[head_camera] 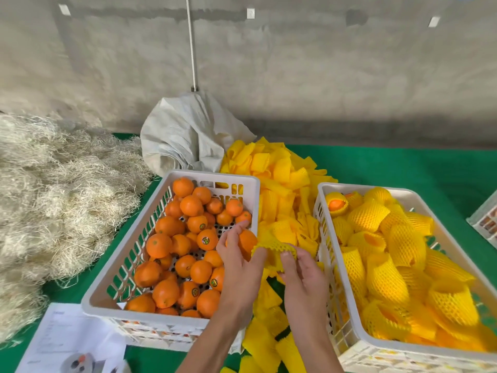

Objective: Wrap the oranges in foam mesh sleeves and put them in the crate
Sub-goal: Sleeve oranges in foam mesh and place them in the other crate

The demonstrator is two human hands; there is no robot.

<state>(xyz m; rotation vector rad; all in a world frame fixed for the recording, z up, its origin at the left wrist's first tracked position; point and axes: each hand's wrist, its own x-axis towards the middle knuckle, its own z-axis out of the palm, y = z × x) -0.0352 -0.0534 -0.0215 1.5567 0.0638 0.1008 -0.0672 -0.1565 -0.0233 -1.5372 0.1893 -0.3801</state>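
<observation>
My left hand [238,261] grips a bare orange [247,242] above the right rim of the left white crate [172,317], which holds several bare oranges [185,254]. My right hand [302,275] pinches a yellow foam mesh sleeve [274,247] right beside that orange, and the sleeve's edge touches my left thumb. The right white crate [326,238] holds several oranges wrapped in yellow sleeves [398,254]. A heap of loose yellow sleeves [277,179] lies between and behind the two crates.
Pale straw-like fibre [59,189] is piled on the left of the green table [403,168]. A white sack [188,135] slumps against the wall behind the crates. A printed sheet [67,340] lies at the front left. Another crate's corner [484,219] shows at the right edge.
</observation>
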